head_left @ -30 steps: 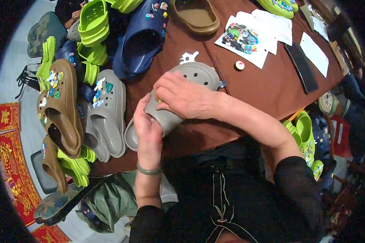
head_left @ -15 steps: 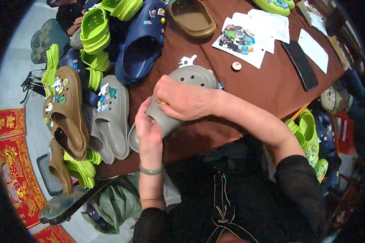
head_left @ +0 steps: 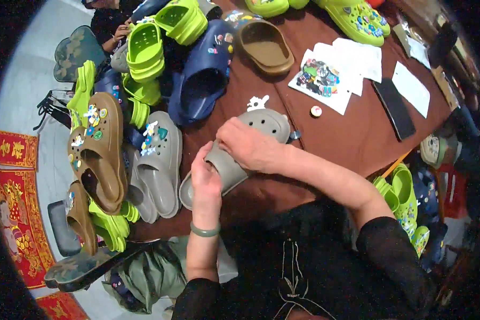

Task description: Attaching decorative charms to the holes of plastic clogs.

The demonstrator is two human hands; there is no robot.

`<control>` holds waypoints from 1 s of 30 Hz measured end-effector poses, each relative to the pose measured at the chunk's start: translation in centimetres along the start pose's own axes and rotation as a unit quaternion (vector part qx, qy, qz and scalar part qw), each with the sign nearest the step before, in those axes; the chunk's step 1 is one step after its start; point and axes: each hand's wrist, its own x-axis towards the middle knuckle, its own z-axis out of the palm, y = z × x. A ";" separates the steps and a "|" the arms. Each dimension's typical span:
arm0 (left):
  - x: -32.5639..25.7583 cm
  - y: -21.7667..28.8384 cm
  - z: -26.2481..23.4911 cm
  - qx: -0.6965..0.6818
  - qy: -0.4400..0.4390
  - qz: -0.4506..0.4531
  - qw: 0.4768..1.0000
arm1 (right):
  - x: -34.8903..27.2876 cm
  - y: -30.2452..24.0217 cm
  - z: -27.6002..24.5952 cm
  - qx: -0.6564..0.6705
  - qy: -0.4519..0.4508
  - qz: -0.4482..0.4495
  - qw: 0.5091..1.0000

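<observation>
A grey clog lies in front of me on the brown cloth, its toe pointing away and to the right. My left hand grips its side, the fingers partly tucked into the foot opening. Across the upper, my right hand is closed, fingertips pressed against the clog; whatever they pinch is hidden. Just beyond the toe lies a white figure-shaped shoe charm. A small round charm rests farther right, near a white sheet heaped with colourful charms.
Left of my hands stand a decorated grey clog, a brown clog, navy clogs and stacked lime clogs. An empty brown clog is at the back. A black phone lies right. Another person's hand shows far left.
The whole view has shifted, so the table things sit lower and farther right. My right hand still presses on the clog's upper; a yellow bit seen by its fingers before is now hidden.
</observation>
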 end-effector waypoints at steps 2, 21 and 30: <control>0.4 0.2 -0.7 -0.034 -0.013 -0.049 0.998 | 0.1 -0.1 -0.3 0.068 -0.001 0.067 0.995; 1.9 -1.2 -2.4 -0.065 -0.111 -0.033 0.991 | 0.4 -0.6 -0.9 -0.042 0.026 0.072 0.996; 0.8 0.8 0.0 -0.117 -0.098 -0.069 0.986 | 1.1 -0.2 -1.1 -0.023 0.030 0.123 0.992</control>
